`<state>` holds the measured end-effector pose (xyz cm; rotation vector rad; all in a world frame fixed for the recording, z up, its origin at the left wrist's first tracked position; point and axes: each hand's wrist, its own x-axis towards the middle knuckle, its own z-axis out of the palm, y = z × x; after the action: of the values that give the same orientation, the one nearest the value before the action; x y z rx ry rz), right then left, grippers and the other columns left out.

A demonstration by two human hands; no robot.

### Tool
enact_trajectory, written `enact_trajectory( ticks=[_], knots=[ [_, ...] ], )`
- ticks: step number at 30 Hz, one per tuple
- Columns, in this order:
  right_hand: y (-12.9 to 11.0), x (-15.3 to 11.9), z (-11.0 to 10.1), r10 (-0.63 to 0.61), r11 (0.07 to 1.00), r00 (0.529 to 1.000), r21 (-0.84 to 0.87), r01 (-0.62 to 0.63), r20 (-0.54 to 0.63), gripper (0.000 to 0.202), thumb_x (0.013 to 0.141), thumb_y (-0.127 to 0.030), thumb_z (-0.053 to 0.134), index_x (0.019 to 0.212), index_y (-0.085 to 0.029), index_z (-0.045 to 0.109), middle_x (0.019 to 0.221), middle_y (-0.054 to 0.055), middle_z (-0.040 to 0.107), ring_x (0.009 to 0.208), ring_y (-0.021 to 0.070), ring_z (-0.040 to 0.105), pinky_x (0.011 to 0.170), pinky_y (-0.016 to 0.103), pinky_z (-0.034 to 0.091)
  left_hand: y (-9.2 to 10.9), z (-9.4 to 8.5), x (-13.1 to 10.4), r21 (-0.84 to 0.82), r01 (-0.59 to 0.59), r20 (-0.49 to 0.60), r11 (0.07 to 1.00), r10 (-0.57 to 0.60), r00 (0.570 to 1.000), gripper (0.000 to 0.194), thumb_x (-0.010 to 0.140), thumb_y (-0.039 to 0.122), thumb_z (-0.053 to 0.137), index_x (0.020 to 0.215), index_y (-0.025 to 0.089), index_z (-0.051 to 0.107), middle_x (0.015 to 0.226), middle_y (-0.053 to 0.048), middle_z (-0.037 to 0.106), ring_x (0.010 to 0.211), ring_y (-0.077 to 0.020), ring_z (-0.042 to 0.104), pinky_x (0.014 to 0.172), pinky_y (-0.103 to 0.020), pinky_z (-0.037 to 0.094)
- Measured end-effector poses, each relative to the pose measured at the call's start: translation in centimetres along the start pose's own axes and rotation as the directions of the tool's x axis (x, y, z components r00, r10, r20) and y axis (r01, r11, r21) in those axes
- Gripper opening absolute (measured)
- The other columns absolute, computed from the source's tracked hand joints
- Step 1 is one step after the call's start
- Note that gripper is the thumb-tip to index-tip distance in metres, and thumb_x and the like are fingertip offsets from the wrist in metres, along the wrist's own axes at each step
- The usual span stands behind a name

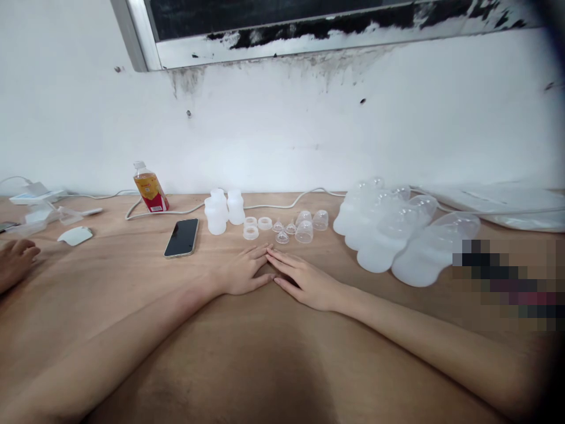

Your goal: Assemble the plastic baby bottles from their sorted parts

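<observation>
My left hand point(245, 272) and my right hand point(306, 280) lie flat on the wooden table, fingers stretched out and fingertips touching. Neither holds anything. Just beyond the fingertips are three clear bottle teats point(282, 237), with three clear dome caps point(303, 231) to their right. Left of the teats lie three whitish screw rings point(251, 233). Farther left, three frosted baby bottle bodies point(216, 217) stand upright, close together. To the right is a group of several assembled baby bottles point(378, 252) with clear domed tops.
A smartphone point(181, 238) lies left of the bottle bodies. Behind it a drink bottle point(150, 188) stands near the wall, beside a white cable point(289, 206). Another person's hand point(17, 259) rests at the far left, near a white flat piece point(75, 235). Plastic bags point(498, 203) lie back right.
</observation>
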<state>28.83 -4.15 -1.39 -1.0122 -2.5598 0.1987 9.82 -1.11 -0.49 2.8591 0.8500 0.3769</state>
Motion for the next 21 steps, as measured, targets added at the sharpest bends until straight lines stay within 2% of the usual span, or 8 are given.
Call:
enact_trajectory(
  ticks=[4, 7, 9, 12, 14, 17, 21],
  knots=[
    [0.0, 0.2, -0.2, -0.006, 0.999, 0.996, -0.041, 0.003, -0.089, 0.043, 0.083, -0.024, 0.036, 0.125, -0.016, 0.037, 0.122, 0.009, 0.044, 0.110, 0.0204, 0.043, 0.092, 0.038, 0.038, 0.1, -0.1, 0.3, 0.106, 0.043, -0.066, 0.993, -0.036, 0.997, 0.035, 0.082, 0.034, 0.036, 0.109, 0.015, 0.047, 0.111, -0.010, 0.052, 0.098, -0.0197, 0.051, 0.083, -0.031, 0.042],
    [0.2, 0.3, -0.3, 0.006, 0.996, 0.991, -0.086, -0.017, -0.134, 0.030, 0.082, -0.017, 0.036, 0.107, -0.018, 0.052, 0.100, 0.008, 0.055, 0.091, 0.0192, 0.052, 0.079, 0.036, 0.045, -0.3, -0.3, 0.3, 0.203, 0.119, -0.130, 0.972, -0.094, 0.987, 0.023, 0.080, 0.030, 0.038, 0.083, 0.017, 0.057, 0.083, -0.005, 0.059, 0.078, -0.0183, 0.056, 0.068, -0.029, 0.044],
    [0.4, 0.4, -0.3, 0.027, 0.994, 0.985, -0.099, -0.045, -0.173, 0.026, 0.081, -0.015, 0.037, 0.100, -0.018, 0.054, 0.095, 0.008, 0.053, 0.085, 0.0182, 0.053, 0.075, 0.035, 0.046, -0.8, -0.2, 0.3, 0.211, 0.202, -0.210, 0.956, -0.158, 0.965, 0.023, 0.081, 0.027, 0.037, 0.075, 0.017, 0.056, 0.075, -0.004, 0.059, 0.073, -0.0175, 0.056, 0.065, -0.029, 0.044],
    [1.2, 0.9, 0.1, 0.075, 0.992, 0.959, -0.077, -0.099, -0.274, 0.031, 0.078, -0.012, 0.039, 0.108, -0.016, 0.047, 0.112, 0.012, 0.041, 0.097, 0.0194, 0.048, 0.082, 0.035, 0.044, -1.7, 0.2, 0.5, 0.181, 0.287, -0.361, 0.941, -0.208, 0.909, 0.022, 0.080, 0.025, 0.039, 0.094, 0.016, 0.054, 0.097, -0.008, 0.057, 0.090, -0.0195, 0.053, 0.077, -0.032, 0.042],
    [1.9, 1.5, 0.5, 0.112, 0.988, 0.938, -0.069, -0.142, -0.329, 0.039, 0.076, -0.011, 0.040, 0.115, -0.015, 0.041, 0.122, 0.014, 0.031, 0.110, 0.0218, 0.040, 0.090, 0.036, 0.039, -2.2, 0.6, 0.6, 0.195, 0.296, -0.398, 0.935, -0.201, 0.895, 0.033, 0.079, 0.027, 0.043, 0.109, 0.014, 0.046, 0.115, -0.011, 0.049, 0.106, -0.0225, 0.045, 0.088, -0.037, 0.037],
    [2.9, 2.7, 1.0, 0.181, 0.976, 0.923, -0.053, -0.211, -0.341, 0.046, 0.075, -0.011, 0.041, 0.120, -0.010, 0.034, 0.126, 0.016, 0.027, 0.115, 0.0241, 0.034, 0.094, 0.038, 0.034, -2.3, 0.8, 0.7, 0.202, 0.276, -0.342, 0.940, -0.197, 0.919, 0.036, 0.079, 0.028, 0.042, 0.111, 0.012, 0.045, 0.117, -0.012, 0.048, 0.107, -0.0231, 0.045, 0.089, -0.038, 0.036],
    [3.5, 3.7, 1.1, 0.239, 0.967, 0.919, -0.007, -0.254, -0.314, 0.046, 0.076, -0.010, 0.040, 0.121, -0.008, 0.033, 0.112, 0.016, 0.041, 0.107, 0.0235, 0.042, 0.089, 0.039, 0.039, -1.8, 0.3, 0.5, 0.176, 0.131, -0.299, 0.976, -0.074, 0.951, 0.029, 0.079, 0.024, 0.043, 0.106, 0.016, 0.049, 0.104, -0.007, 0.056, 0.095, -0.0191, 0.050, 0.084, -0.034, 0.039]
  ],
)
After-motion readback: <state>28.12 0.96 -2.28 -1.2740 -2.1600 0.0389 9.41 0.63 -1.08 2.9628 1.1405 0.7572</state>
